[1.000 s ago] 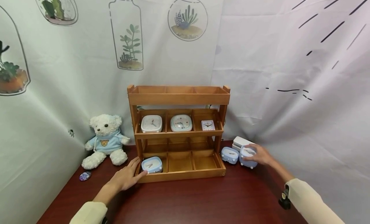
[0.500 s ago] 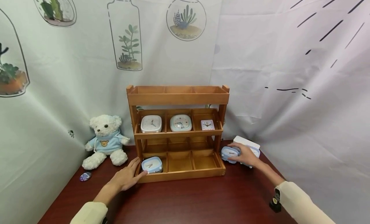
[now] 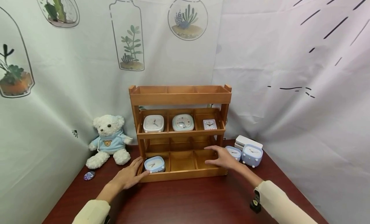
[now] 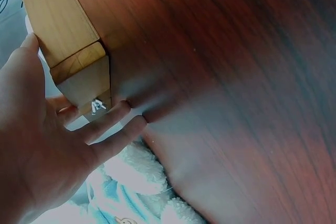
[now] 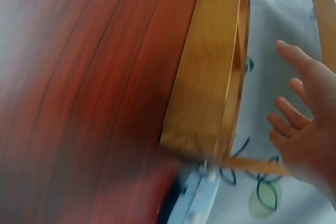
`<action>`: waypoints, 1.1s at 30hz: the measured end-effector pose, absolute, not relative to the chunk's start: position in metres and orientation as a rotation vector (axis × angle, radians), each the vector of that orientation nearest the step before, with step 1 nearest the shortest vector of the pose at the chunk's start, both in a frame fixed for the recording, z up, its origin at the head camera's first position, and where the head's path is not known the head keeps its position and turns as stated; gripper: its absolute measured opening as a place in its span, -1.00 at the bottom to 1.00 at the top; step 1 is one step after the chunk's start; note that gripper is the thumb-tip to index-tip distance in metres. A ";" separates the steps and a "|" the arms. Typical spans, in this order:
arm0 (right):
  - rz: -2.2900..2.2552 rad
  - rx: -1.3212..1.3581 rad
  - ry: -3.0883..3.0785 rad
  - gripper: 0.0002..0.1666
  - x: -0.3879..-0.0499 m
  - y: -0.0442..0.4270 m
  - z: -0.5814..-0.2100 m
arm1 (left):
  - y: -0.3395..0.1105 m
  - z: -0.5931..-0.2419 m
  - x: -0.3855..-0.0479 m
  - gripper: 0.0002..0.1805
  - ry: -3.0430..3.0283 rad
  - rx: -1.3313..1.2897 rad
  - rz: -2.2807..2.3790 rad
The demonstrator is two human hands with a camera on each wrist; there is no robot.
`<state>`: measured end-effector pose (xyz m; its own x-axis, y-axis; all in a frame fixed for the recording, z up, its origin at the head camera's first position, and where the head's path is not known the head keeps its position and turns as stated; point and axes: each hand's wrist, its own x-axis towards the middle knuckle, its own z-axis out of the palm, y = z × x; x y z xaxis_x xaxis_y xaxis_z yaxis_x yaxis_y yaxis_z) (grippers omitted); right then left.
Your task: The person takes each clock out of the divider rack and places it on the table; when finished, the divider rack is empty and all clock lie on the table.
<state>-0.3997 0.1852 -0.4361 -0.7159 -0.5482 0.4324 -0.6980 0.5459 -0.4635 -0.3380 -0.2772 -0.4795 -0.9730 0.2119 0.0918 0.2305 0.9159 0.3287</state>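
On the table [image 3: 179,200], a rack [image 3: 180,133]; left of it, a bear [image 3: 111,143]. Left hand [image 3: 127,176]: spread, touching the rack's lower left corner, gripping nothing. Right hand [image 3: 219,157]: empty, fingers parted, hiding part of the bottom right compartment [image 3: 200,159]. Farther right, a white object [image 3: 245,141], kind unclear, half-hidden by a deep clock [image 3: 252,155]. Bottom left, a blue clock [image 3: 154,164].

Curtained-off tabletop nook, more staged corner than furnished room; home or studio cannot be told. White cloth [image 3: 245,57], printed with plants in glass jars, hangs creased around a dark red wood-grain table [image 3: 185,198]. Homely touches: teddy bear [image 3: 111,144], wooden rack [image 3: 180,99] of clocks [image 3: 154,123].
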 end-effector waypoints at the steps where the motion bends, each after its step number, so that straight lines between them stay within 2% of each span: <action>1: 0.928 1.056 -2.552 -0.32 -0.399 0.178 -0.437 | -0.277 -0.479 -0.337 0.06 -3.021 -0.347 -0.530; 13: 1.021 1.196 -2.572 -0.30 -0.403 0.094 -0.443 | -0.278 -0.481 -0.335 0.07 -3.023 -0.333 -0.520; 25: 1.014 1.272 -2.590 -0.34 -0.402 0.030 -0.449 | -0.277 -0.477 -0.334 0.06 -3.019 -0.322 -0.512; 33: 0.995 1.256 -2.659 -0.29 -0.405 -0.003 -0.457 | -0.276 -0.481 -0.336 0.06 -3.028 -0.319 -0.512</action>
<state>-0.4049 -0.0026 -0.4572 -0.6722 -0.6806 0.2913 -0.7046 0.4674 -0.5339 -0.3360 -0.2761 -0.4814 -0.9772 0.1939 0.0870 0.2117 0.9236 0.3196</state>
